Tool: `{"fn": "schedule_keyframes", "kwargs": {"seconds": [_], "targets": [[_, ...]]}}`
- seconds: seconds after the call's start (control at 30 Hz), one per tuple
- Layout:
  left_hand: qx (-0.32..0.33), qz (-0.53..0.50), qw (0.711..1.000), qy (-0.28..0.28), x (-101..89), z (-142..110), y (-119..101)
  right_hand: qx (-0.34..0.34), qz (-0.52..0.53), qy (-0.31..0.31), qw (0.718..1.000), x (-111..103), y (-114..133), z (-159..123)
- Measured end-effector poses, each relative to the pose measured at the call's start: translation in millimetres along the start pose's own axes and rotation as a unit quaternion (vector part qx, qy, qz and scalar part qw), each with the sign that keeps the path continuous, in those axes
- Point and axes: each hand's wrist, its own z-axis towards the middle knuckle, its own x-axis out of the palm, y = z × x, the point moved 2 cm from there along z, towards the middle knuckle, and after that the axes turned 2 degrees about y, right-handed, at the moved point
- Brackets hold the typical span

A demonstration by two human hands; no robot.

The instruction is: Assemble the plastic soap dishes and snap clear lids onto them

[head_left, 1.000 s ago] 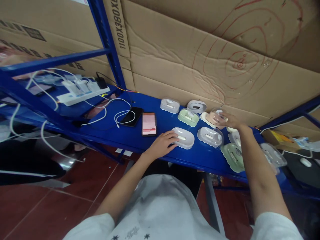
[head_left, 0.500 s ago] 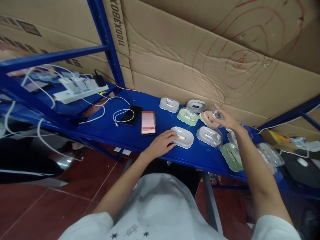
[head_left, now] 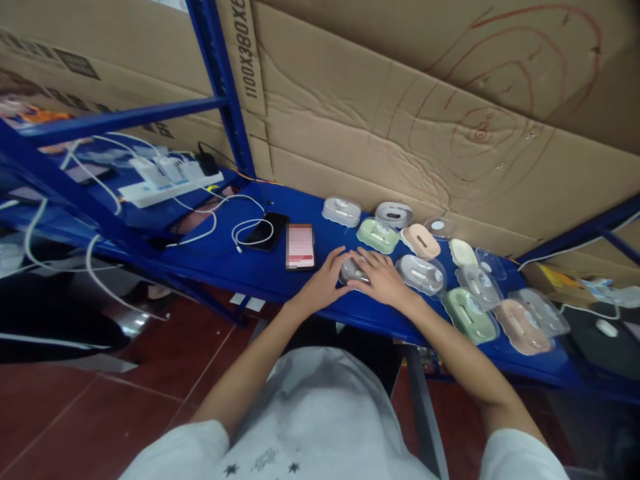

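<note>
Both my hands rest on one white oval case [head_left: 352, 269] near the front edge of the blue shelf [head_left: 280, 280]. My left hand [head_left: 325, 280] grips its left side with curled fingers. My right hand [head_left: 381, 275] lies over its top and right side, fingers closed on it. The case is mostly hidden under them. Right beside my right hand sits a clear-lidded white case [head_left: 421, 273]. A pink case [head_left: 421, 240] and a loose clear lid [head_left: 438, 227] lie further back.
Several more oval cases in white, green [head_left: 377, 234] and pink stand along the shelf to the right. A phone with a pink screen [head_left: 299, 246], a black phone [head_left: 265, 231] with a white cable and a power strip [head_left: 165, 187] lie left. Cardboard [head_left: 400, 120] backs the shelf.
My right hand left the pink case and clear lid at the back and came down onto the white case beside my left hand. The lid now lies on the shelf.
</note>
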Motion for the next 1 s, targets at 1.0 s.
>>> {"fn": "schedule_keyframes", "kwargs": {"seconds": [1.0], "targets": [[-0.026, 0.165, 0.98, -0.113, 1.8, 11.1, 1.7, 0.322, -0.096, -0.227, 0.914, -31.1, -52.4, -100.8]]}}
